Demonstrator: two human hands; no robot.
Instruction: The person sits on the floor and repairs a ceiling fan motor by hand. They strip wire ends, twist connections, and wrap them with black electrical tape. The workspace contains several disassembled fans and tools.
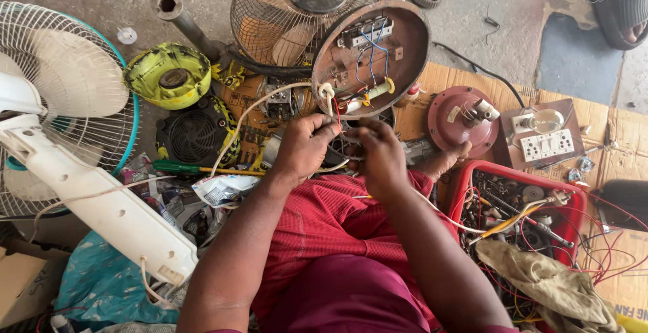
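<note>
White crumpled packet (223, 189) lies beside left hand (305, 147) pinching wires (335, 112).

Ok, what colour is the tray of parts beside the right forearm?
Red, seen in the head view: the tray holds tools and wires.

A crumpled white and silver packet (223, 189) lies on the floor by the person's left arm, with small coloured print on it. Flat brown cardboard (611, 127) covers the floor on the right, and it has big dark letters at the bottom right corner. A small brown cardboard box (23, 279) sits in the bottom left corner. No screens or signs show.
</note>
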